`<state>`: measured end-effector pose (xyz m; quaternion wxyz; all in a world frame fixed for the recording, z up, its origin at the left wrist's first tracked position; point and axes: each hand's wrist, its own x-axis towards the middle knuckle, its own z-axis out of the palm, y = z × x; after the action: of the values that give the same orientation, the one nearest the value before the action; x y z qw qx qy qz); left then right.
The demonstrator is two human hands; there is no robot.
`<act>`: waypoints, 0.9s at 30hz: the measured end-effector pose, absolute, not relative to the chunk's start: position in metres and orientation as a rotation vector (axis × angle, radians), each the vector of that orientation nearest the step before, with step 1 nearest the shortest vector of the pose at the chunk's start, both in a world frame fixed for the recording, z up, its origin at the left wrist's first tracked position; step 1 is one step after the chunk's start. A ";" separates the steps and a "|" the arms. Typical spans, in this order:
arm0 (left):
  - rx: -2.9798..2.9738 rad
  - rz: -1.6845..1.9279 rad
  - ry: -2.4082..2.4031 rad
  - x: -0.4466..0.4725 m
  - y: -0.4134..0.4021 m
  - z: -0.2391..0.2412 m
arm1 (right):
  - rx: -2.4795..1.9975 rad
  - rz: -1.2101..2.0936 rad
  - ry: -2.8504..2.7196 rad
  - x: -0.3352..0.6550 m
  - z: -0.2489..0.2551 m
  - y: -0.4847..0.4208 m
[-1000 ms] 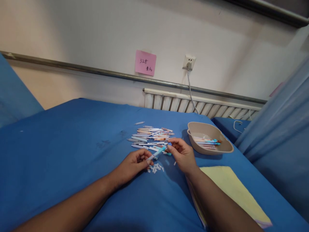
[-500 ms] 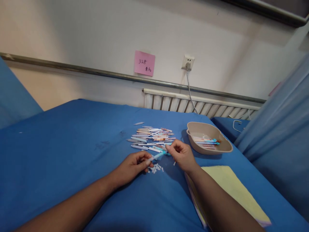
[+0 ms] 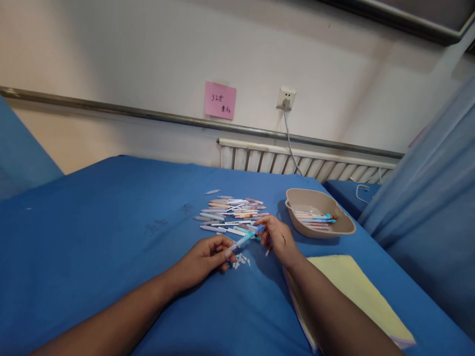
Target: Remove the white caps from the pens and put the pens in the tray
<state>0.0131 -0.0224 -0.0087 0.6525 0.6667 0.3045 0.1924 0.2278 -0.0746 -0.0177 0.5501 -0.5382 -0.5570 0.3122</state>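
A pale blue and turquoise pen (image 3: 245, 240) slants up to the right between my two hands. My left hand (image 3: 210, 252) pinches its lower, whitish end between thumb and fingers. At the upper end, which is darker blue, the fingers of my right hand (image 3: 278, 240) are bent around the tip. Beneath the right hand's curled fingers shows a small brown piece with a white end (image 3: 268, 248), mostly hidden. Small white bits (image 3: 240, 260) lie in a heap by my left fingertips. Just behind the hands is a spread of pens and thin white sticks (image 3: 233, 212).
To the right stands a beige tray (image 3: 349, 225) with several pens (image 3: 315, 219) in it. A yellow cloth or pad (image 3: 345, 282) lies under my right forearm. Blue cloth (image 3: 111, 237) covers the table. A radiator (image 3: 260, 158) and a plugged-in cord (image 3: 289, 133) are behind.
My right fingers have loosened and lifted slightly at the pen's upper end, baring its darker blue tip. More of the brown piece shows below that hand. The left hand keeps its hold.
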 end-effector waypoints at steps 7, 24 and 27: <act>1.480 0.434 0.709 0.013 -0.022 -0.008 | -1.124 0.767 -1.233 0.220 -0.016 -0.071; 1.548 0.514 0.711 0.018 -0.014 -0.007 | -1.379 0.737 -1.532 0.215 -0.014 -0.068; 1.504 0.610 0.785 0.026 -0.002 0.004 | -1.389 0.640 -1.692 0.219 -0.005 -0.070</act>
<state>0.0258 -0.0021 0.0039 0.6204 0.6544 0.3412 0.2654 0.2193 -0.0704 -0.0052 0.4173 -0.5535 -0.6741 0.2551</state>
